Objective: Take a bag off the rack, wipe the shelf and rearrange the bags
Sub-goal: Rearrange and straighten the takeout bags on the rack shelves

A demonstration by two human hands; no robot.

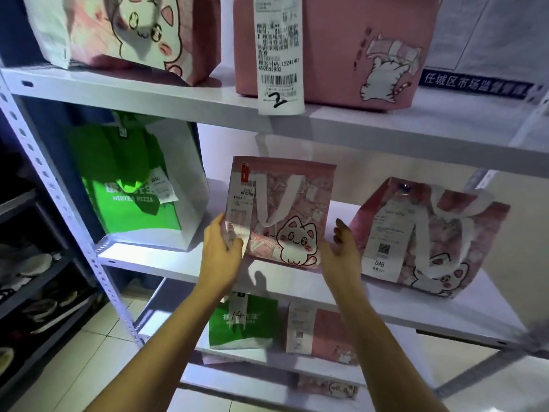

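Pink paper printed with a white cat marks the small bag (pixel 285 212) standing upright on the middle shelf (pixel 341 295) of the white rack. The left hand (pixel 221 252) grips the bag's left edge, thumb curled over the receipt hanging there. The right hand (pixel 341 251) lies open against its right side, fingers straight. Left of this bag stands a green bag (pixel 130 179); right of it leans another pink cat bag (pixel 427 236). Above it, on the upper shelf, sits a large pink bag (pixel 341 46).
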